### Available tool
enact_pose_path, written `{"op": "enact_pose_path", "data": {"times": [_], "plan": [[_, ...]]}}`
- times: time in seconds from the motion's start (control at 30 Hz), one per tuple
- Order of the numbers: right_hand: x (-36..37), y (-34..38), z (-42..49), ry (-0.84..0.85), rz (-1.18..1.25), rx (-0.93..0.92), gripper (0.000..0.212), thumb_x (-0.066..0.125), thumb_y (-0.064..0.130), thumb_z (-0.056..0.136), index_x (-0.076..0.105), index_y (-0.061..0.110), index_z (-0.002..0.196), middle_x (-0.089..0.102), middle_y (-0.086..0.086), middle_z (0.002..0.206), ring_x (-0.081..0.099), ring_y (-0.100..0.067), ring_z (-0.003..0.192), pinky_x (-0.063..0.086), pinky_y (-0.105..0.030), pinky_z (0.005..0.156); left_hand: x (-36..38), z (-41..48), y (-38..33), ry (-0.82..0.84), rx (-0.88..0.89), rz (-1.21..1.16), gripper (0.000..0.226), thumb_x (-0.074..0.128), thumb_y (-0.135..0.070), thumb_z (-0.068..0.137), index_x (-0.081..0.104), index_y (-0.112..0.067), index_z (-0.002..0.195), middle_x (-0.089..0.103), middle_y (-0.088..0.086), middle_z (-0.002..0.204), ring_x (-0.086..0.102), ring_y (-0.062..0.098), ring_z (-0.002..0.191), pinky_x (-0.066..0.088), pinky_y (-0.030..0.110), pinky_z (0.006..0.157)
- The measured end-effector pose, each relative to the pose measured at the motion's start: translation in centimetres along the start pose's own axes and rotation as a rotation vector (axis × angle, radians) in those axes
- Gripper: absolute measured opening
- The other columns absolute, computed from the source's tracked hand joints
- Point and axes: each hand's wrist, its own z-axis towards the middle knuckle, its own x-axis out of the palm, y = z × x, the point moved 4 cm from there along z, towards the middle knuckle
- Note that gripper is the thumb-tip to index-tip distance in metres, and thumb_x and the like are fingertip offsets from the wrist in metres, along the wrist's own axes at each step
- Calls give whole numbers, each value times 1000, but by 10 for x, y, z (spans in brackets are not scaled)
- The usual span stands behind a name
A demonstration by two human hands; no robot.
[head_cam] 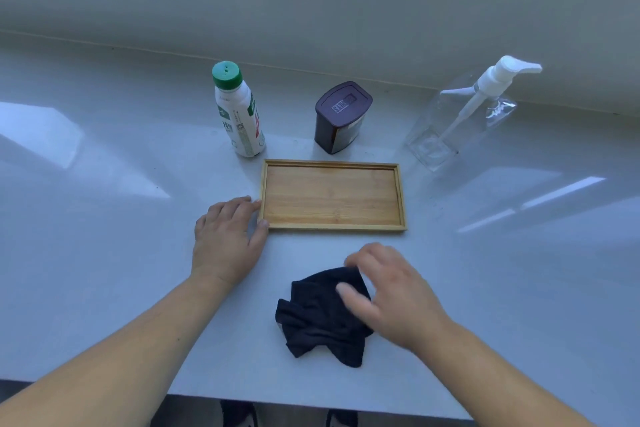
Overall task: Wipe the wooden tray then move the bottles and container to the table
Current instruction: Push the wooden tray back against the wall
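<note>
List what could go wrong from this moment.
1. The wooden tray is steadied only by the left hand at its left edge; hard wiping could slide it into the green-capped bottle or dark container just behind it.
2. The right hand is blurred over the dark cloth; its grasp may be loose.

The right hand [388, 295] is smeared by motion blur, so its fingers cannot be counted and its grip cannot be told. It covers the right part of the dark cloth [318, 319] near the bench's [104, 253] front edge. Both forearms are cut off by the picture's bottom edge. The lettering on the white bottle [239, 114] and on the lid of the dark container [341, 116] is too small to read. Below the bench's front edge, two shoes [239, 414] are cropped by the frame.
</note>
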Motion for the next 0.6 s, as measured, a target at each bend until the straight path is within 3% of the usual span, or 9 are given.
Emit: {"op": "enact_pose_path", "data": {"times": [0.1, 0.2, 0.3, 0.4, 0.5, 0.6], "plan": [[-32, -45, 28, -133, 223, 431, 59, 52, 59, 98, 44, 30, 148, 46, 9, 150, 41, -14, 138, 40, -34, 106, -8, 5, -9, 80, -153, -141, 44, 54, -44, 99, 59, -26, 139, 61, 1, 139, 44, 25, 134, 44, 47, 103], [-42, -71, 49, -157, 586, 688, 65, 50, 62, 100, 35, 31, 156, 43, -3, 159, 46, -23, 138, 39, -37, 102, -18, 10, -20, 162, -346, -460, 48, 55, -48, 95, 54, -34, 141, 59, -4, 128, 54, 19, 123, 46, 38, 86], [-44, -78, 63, -169, 765, 731, 62, 44, 65, 99, 40, 33, 152, 49, 3, 146, 46, -18, 121, 36, -36, 98, -22, 14, -37, 261, -391, -630, 52, 59, -49, 92, 51, -35, 142, 53, -14, 131, 55, 16, 118, 43, 36, 90], [-45, -75, 71, -168, 881, 740, 57, 39, 68, 92, 51, 32, 136, 54, 8, 137, 49, -18, 122, 38, -40, 104, -26, 15, -49, 302, -488, -750, 56, 59, -54, 77, 54, -36, 130, 58, -18, 122, 56, 11, 107, 42, 36, 86], [-48, -71, 60, -182, 924, 718, 58, 39, 73, 83, 52, 37, 126, 57, 14, 128, 50, -16, 124, 36, -40, 108, -29, 7, -55, 325, -512, -800, 44, 58, -54, 71, 59, -39, 113, 58, -15, 117, 55, 7, 104, 45, 34, 82], [-57, -74, 37, -225, 948, 713, 53, 39, 78, 80, 53, 46, 119, 58, 16, 126, 50, -16, 125, 35, -40, 111, -24, -5, -63, 364, -510, -850, 38, 58, -49, 71, 60, -39, 108, 60, -10, 120, 56, 13, 111, 49, 43, 100]]}}
